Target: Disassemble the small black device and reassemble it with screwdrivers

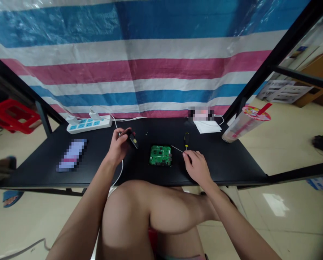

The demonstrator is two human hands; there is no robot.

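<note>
Head view: holding a flat dark piece in the closed left grip; pinching a slim metal rod in the right grip, with tip just beside the green square circuit board on the black desk. Keep it clear of components.

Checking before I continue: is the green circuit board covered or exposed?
Exposed: the green circuit board shows its green surface and dark chips, with no cover over them.
</note>
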